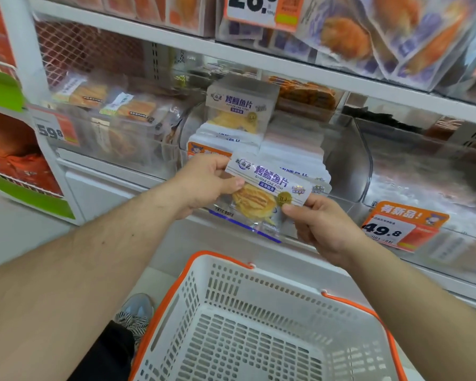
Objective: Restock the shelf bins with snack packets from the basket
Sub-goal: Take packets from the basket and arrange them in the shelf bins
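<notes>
Pinching packet corners, left hand, right hand

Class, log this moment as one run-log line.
both hands hold cod fillet packet | left hand | right hand | basket looks empty

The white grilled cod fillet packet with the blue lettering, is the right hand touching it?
Touching. In the head view the right hand pinches the lower right corner of the white cod fillet packet, thumb on its front face.

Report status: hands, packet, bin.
Both hands, left and right, pinch one fish packet. Held before stocked bin. Basket looks empty. Nothing blocking.
</notes>
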`<action>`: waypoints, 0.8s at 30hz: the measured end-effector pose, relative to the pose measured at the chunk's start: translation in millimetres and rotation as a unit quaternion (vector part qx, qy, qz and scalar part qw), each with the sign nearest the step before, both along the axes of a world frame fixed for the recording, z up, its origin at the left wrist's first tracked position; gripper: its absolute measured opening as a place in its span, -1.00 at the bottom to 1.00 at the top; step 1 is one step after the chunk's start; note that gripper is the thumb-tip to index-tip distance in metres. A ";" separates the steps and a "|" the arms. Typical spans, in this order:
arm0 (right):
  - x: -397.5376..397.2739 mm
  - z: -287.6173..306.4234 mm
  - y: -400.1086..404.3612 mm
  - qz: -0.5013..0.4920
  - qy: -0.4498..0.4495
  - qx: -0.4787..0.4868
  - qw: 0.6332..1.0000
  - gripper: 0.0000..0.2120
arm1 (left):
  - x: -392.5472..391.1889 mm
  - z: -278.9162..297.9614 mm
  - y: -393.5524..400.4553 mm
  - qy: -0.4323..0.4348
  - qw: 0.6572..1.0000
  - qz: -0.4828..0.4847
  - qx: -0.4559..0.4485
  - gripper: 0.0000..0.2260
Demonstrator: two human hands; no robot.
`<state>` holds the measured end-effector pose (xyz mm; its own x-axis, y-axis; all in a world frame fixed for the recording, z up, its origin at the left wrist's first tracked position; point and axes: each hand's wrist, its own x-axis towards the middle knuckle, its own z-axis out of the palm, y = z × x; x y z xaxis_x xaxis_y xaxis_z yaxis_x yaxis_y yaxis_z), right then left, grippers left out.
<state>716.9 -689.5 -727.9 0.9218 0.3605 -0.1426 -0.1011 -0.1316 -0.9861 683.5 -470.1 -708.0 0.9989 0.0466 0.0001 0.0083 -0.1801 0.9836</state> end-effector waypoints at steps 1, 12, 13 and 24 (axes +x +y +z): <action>0.2 3.8 3.1 0.000 -0.005 -0.005 1.000 -0.91 | 1.0 -0.2 0.3 -0.012 1.000 0.006 -0.005 -0.78; 17.6 66.4 26.1 -0.128 -0.224 -0.015 0.966 -0.85 | 19.6 10.8 23.8 -0.172 0.936 0.305 0.028 -0.91; 24.4 71.9 26.9 -0.147 -0.278 -0.055 0.948 -0.84 | 21.3 8.5 28.6 -0.172 0.925 0.330 0.072 -0.94; 89.5 75.8 45.0 -0.191 -0.352 -0.198 0.895 -0.84 | 34.8 -12.4 25.1 -0.060 0.904 0.324 0.271 -0.42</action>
<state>806.4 -644.5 -652.1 0.8787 0.0496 0.4748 0.4141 -0.5740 -0.7065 718.4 -445.0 -720.4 0.7530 0.5832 0.3047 0.1848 -0.6318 0.7528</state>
